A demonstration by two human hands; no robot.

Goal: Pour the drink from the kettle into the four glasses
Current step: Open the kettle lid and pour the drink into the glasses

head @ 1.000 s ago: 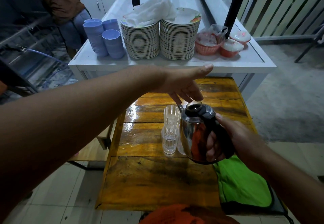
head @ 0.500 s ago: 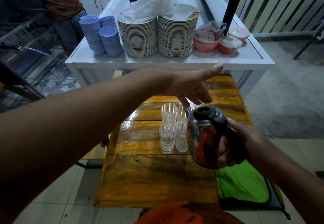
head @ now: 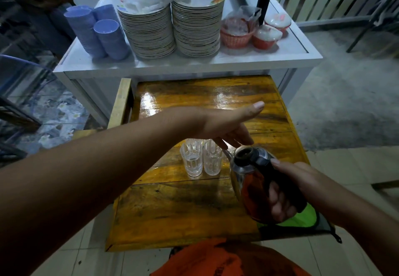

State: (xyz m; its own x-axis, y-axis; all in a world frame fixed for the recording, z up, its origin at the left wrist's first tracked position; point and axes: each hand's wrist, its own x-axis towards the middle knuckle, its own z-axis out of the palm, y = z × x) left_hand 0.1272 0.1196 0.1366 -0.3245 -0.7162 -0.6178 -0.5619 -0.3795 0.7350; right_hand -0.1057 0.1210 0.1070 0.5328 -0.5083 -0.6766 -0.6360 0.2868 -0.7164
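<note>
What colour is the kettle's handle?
Black. The handle, gripped by the right hand, shows clearly in the head view, the only one.

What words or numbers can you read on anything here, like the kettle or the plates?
None can be read.
Kettle: shiny metal and a black handle, no label showing.
Glasses: clear, no print.
Plate stacks: the top plate has a painted flower or fruit design, no letters.
Blue cups: plain.
Red baskets: plastic wrap inside, too blurred to show any writing.
</note>
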